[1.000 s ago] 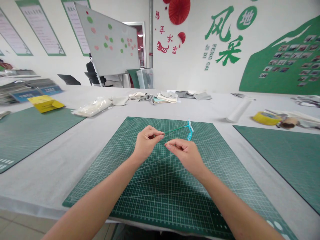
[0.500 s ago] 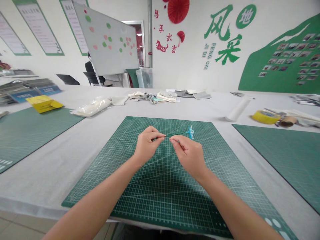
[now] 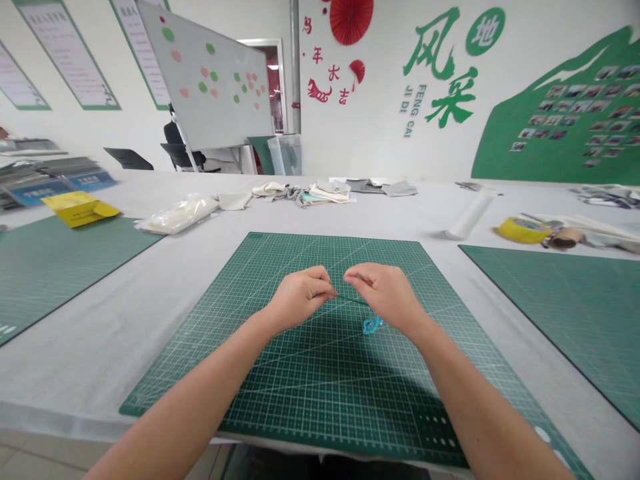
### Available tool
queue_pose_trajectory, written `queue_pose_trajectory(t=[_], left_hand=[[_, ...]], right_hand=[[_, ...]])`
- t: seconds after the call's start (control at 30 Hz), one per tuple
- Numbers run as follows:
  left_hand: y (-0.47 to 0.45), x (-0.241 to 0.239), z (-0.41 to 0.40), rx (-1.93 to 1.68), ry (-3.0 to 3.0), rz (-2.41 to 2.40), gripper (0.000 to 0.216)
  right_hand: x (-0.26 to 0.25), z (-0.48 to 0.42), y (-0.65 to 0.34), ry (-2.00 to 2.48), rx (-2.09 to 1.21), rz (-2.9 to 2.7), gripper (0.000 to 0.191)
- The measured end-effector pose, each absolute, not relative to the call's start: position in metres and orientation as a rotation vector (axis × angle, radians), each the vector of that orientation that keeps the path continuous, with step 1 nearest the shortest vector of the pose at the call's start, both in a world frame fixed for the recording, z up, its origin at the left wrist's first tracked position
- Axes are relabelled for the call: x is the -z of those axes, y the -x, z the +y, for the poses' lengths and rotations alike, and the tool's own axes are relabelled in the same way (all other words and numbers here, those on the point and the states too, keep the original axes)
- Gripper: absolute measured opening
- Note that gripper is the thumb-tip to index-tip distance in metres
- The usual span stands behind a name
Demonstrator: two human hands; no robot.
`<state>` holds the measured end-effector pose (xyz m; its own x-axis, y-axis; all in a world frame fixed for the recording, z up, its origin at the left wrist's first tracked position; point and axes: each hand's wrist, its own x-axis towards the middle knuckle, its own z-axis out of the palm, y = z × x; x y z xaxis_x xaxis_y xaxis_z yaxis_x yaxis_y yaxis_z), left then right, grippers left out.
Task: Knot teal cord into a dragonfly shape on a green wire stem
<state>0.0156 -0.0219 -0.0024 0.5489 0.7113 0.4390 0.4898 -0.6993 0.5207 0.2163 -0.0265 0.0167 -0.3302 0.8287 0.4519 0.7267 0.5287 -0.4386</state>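
My left hand pinches one end of a thin green flower stem between thumb and forefinger. The stem runs right and passes behind my right hand. At its far end hangs a light-blue flower, partly covered by the right hand. Thumb and forefinger of my right hand are pressed together just above the stem, apart from the left fingertips; whatever they grip is too small to make out. Both hands are over a green cutting mat with white grid lines.
More cutting mats lie left and right. Beyond are a yellow box, a plastic-wrapped pack, folded cloths, a white roll and yellow tape beside a cardboard tube.
The flower has swung from above and right of my right hand to below it. My left hand has moved slightly down and right; the right fingertips have risen off the stem's line.
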Motion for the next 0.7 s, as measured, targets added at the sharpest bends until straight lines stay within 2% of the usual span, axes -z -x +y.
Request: queue_pose_trajectory(t=[0.27,0.43,0.57,0.7], left_hand=[[-0.015,-0.005,-0.023,-0.814,-2.179,0.784,0.011],[-0.013,-0.008,-0.022,-0.876,-2.008,0.737,0.009],[-0.013,-0.007,-0.019,-0.988,-1.932,0.785,0.006],[-0.014,-0.003,-0.015,-1.096,-1.876,0.868,0.006]], right_hand=[[-0.014,-0.009,-0.235,1.200,-0.985,-1.989,0.015],[0.002,0.002,-0.235,1.115,-1.394,-1.776,0.026],[0.012,0.006,-0.228,1.106,-1.533,-1.637,0.034],[0.013,0.001,-0.220,1.091,-1.558,-1.500,0.031]])
